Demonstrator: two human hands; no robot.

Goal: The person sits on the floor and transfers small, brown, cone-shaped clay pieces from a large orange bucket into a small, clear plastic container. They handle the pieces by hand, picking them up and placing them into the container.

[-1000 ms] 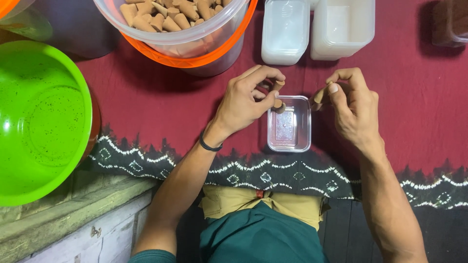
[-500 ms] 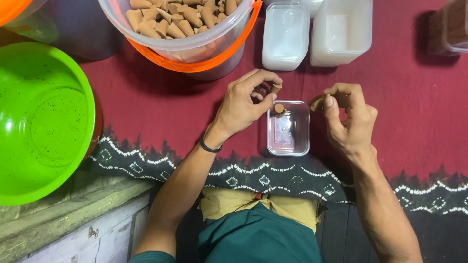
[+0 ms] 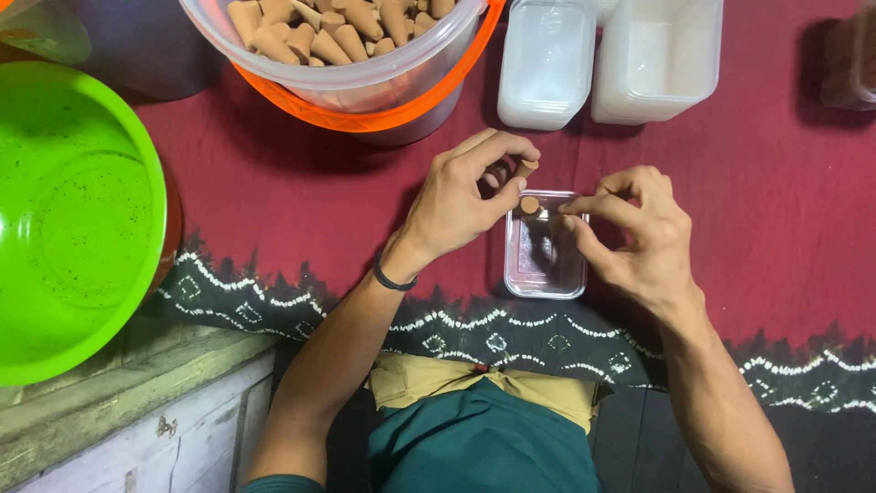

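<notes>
Pinching a small brown clay cone (image 3: 526,168), the left hand (image 3: 456,196) hovers beside the small clear plastic box (image 3: 546,246); the right hand (image 3: 639,233) fingertips close, perhaps on something hidden, near another cone (image 3: 529,205) inside.

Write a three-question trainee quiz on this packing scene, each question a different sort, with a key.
1. True or false: the small clear rectangular plastic box on the maroon cloth is full of cones.
2. Which hand holds a brown clay-like cone above the box: A) left hand B) right hand?
3. Fill in: the bulk cones sit in a clear bucket with an ___ rim.

Key
1. False: only one cone shows, at its far end.
2. A.
3. Orange.
</notes>
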